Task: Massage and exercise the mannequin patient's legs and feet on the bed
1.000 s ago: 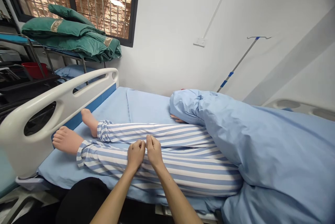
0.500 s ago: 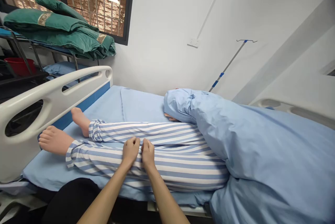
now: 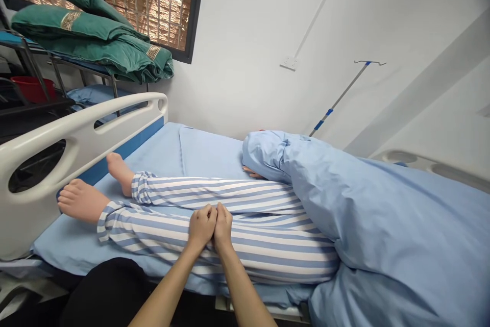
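My left hand (image 3: 202, 225) is curled into a fist on the nearer leg of a pair of blue-and-white striped trousers (image 3: 279, 253), around knee height. Right beside it, touching it, my right hand (image 3: 223, 224) is closed in the same way. Nothing shows in either fist; the undersides are hidden. The trousers clothe two legs lying flat, whose smooth, doll-like bare feet (image 3: 82, 202) stick out at the left. From the thighs up, a light blue quilt (image 3: 383, 230) covers the body. A few fingers (image 3: 251, 171) peek out from under the quilt's edge.
A white bed end board (image 3: 82, 135) with cut-out grips stands at the left. Behind it, green folded bedding (image 3: 99, 36) lies on a metal-framed bunk by the barred window. An infusion pole (image 3: 346, 90) leans up near the wall. My black-clad knee (image 3: 111, 291) touches the bedside area.
My two fists have come together, the left one moving right until they touch. The whole view has shifted slightly.
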A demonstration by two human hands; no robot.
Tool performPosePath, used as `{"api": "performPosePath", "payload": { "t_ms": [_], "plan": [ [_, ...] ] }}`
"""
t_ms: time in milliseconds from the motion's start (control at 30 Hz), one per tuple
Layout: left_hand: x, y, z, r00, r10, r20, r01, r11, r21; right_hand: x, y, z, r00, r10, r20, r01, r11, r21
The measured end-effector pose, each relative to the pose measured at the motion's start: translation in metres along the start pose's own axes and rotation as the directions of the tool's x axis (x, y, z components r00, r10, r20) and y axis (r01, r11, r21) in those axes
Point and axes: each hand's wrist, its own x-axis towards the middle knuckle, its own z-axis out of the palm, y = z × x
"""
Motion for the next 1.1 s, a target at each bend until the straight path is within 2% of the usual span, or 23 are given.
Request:
{"api": "performPosePath", "payload": {
  "t_ms": [67,167,300,400,567,733,833,900,1033,1100],
  "plan": [
    [-0.002,-0.002,0.001,1.000,0.006,0.001,-0.006,0.997,0.080,0.001,-0.002,0.000,1.000,-0.001,0.005,0.002,1.000,-0.018],
    [-0.001,0.000,-0.001,1.000,0.006,0.004,-0.006,0.993,0.117,0.002,-0.013,-0.003,0.998,-0.034,0.059,0.041,0.991,-0.125],
    [0.000,0.000,-0.002,0.999,0.031,0.028,-0.035,0.991,0.130,0.002,-0.043,-0.012,0.974,-0.144,0.176,0.197,0.921,-0.337],
    [0.000,-0.003,0.000,0.999,0.024,0.030,-0.028,0.989,0.143,0.001,-0.055,-0.020,0.957,-0.198,0.212,0.271,0.871,-0.410],
    [0.000,-0.004,0.002,0.999,0.033,0.039,-0.038,0.991,0.126,0.000,-0.033,-0.035,0.964,-0.179,0.199,0.250,0.864,-0.437],
    [0.000,-0.001,0.000,0.998,0.023,0.059,-0.029,0.994,0.107,0.002,-0.018,-0.041,0.987,-0.101,0.125,0.136,0.938,-0.318],
    [-0.001,0.008,0.002,0.999,0.010,0.051,-0.012,0.999,0.032,0.003,-0.020,-0.040,0.987,-0.103,0.120,0.133,0.951,-0.279],
    [-0.003,0.020,0.004,0.998,0.023,0.059,-0.018,0.997,-0.078,0.002,-0.023,-0.040,0.988,-0.112,0.109,0.138,0.954,-0.267],
    [-0.005,0.047,0.013,0.997,0.026,0.069,-0.003,0.948,-0.317,0.004,-0.029,-0.041,0.991,-0.090,0.102,0.113,0.961,-0.254],
    [-0.005,0.052,0.018,0.999,-0.002,0.037,0.015,0.932,-0.361,0.005,-0.032,-0.042,0.992,-0.073,0.104,0.098,0.961,-0.259]
  ]
}}
